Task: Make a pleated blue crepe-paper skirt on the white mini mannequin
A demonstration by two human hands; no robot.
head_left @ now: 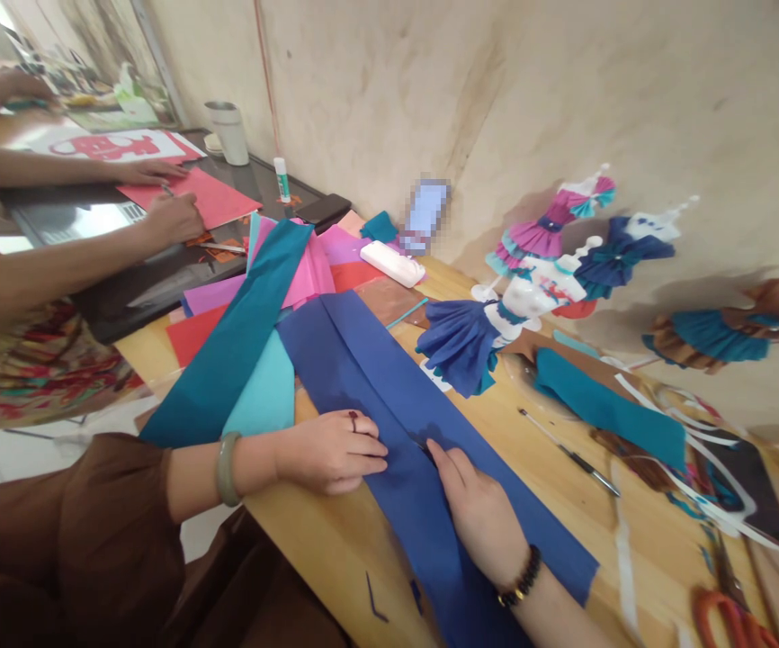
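A long blue sheet, paper or cloth, lies across the wooden table, with a dark lengthwise line, a slit or fold, running to my right hand. My left hand rests on its near edge, fingers stretched loosely over it, with nothing visible in them. Over the sheet's middle, my right hand is closed, its index finger pointing along the line. A thin dark tip shows at that fingertip; the rest is hidden under the hand. A teal strip and a light-blue sheet lie beyond my left wrist.
Small dress figures stand along the wall. A pen, a teal piece and orange-handled scissors lie to the right. A white case and phone are behind. At left, another person's hands work on red paper.
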